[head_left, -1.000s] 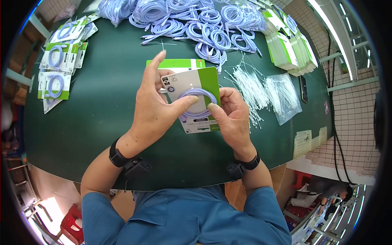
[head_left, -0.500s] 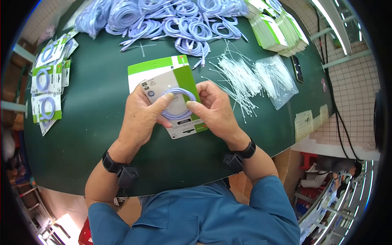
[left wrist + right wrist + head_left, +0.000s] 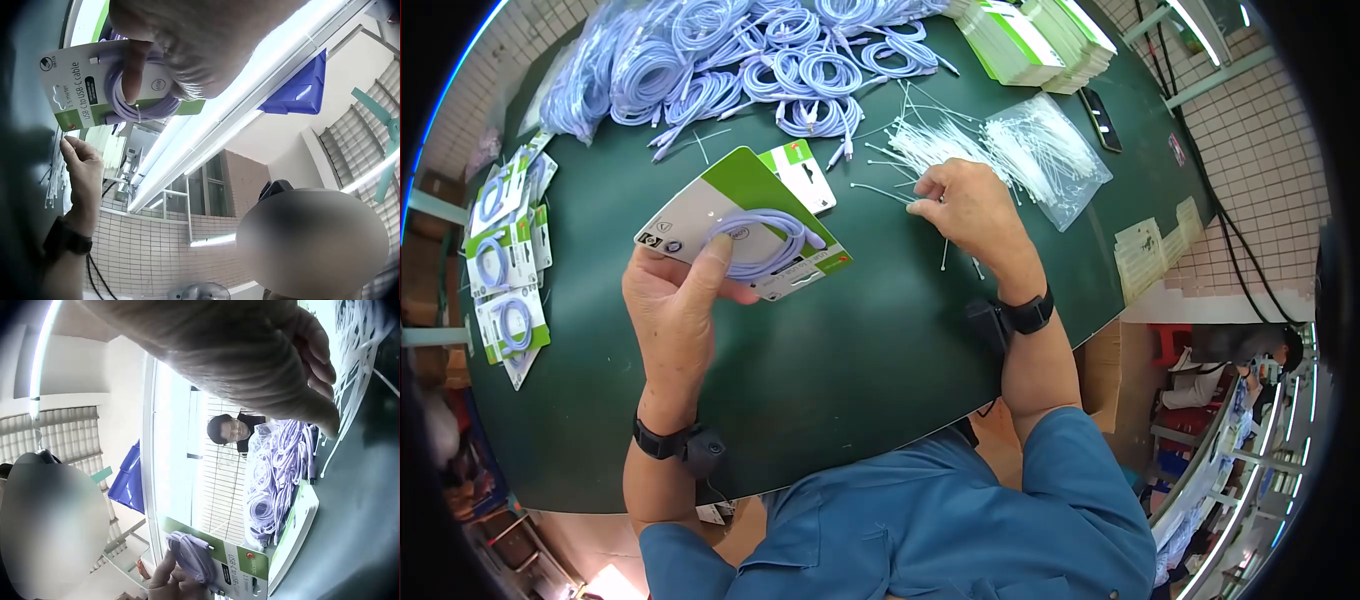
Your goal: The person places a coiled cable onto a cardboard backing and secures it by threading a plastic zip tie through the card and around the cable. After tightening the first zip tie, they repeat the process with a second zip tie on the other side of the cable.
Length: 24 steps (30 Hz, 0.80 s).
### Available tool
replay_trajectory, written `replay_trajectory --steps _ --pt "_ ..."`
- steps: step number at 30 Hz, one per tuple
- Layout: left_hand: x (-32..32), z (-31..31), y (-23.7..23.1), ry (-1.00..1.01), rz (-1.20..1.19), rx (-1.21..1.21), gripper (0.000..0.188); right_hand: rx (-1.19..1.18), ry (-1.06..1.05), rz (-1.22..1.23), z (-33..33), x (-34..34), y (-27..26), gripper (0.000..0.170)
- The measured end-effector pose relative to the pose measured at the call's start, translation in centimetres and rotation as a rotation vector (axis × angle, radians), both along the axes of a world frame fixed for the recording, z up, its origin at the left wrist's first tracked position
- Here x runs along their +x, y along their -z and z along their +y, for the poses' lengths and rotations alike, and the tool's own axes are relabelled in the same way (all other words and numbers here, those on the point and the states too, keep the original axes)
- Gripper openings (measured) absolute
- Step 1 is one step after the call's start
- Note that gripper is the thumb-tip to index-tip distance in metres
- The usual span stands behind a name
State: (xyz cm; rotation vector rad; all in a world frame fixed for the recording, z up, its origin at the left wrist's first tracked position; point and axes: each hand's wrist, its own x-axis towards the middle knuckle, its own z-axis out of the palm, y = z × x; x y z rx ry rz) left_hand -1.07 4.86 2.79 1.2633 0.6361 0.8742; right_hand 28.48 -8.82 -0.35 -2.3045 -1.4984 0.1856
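My left hand (image 3: 675,310) grips a white-and-green packaging card (image 3: 720,192) printed "USB-C to USB-C cable", held tilted above the table. A coiled lilac USB cable (image 3: 775,265) lies against the card's face, the thumb pressing over the coil and the other fingers mostly behind. In the left wrist view, a small white tie (image 3: 139,112) shows on the coil. At the loose pile of white cable ties (image 3: 935,145), my right hand (image 3: 975,210) has thumb and forefinger together, pinching the end of one cable tie (image 3: 882,191).
More cards (image 3: 805,172) lie beyond the held one. Lilac cables (image 3: 800,70) heap at the back, with card stacks (image 3: 1015,45) right of them. Packed cables (image 3: 505,260) line the left side. A bag of ties (image 3: 1055,160) and a phone (image 3: 1102,120) sit at right.
My right hand has let go of the card and moved right to the cable ties. My left hand has carried the card and cable left, turning it more slanted.
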Motion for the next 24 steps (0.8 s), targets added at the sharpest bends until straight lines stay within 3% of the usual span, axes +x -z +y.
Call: replay_trajectory --steps 9,17,19,22,24 --pt "-0.1 -0.7 -0.6 0.024 0.041 0.215 0.026 0.19 -0.093 0.071 2.2 -0.8 3.5 0.013" --pt "0.0 -1.1 -0.9 0.015 0.027 0.29 0.021 0.323 -0.193 -0.193 2.9 -2.4 3.0 0.012" --pt "-0.2 -0.9 -0.9 -0.001 0.006 0.301 0.021 0.325 -0.13 -0.123 2.8 -2.3 2.3 0.011" --pt "-0.3 -0.4 0.3 -0.07 0.121 0.611 0.021 0.312 -0.078 0.025 2.7 -1.9 2.3 0.013" --pt "-0.4 -0.1 1.0 -0.073 0.128 0.675 0.028 0.295 -0.063 0.131 2.8 -1.6 2.4 0.017"
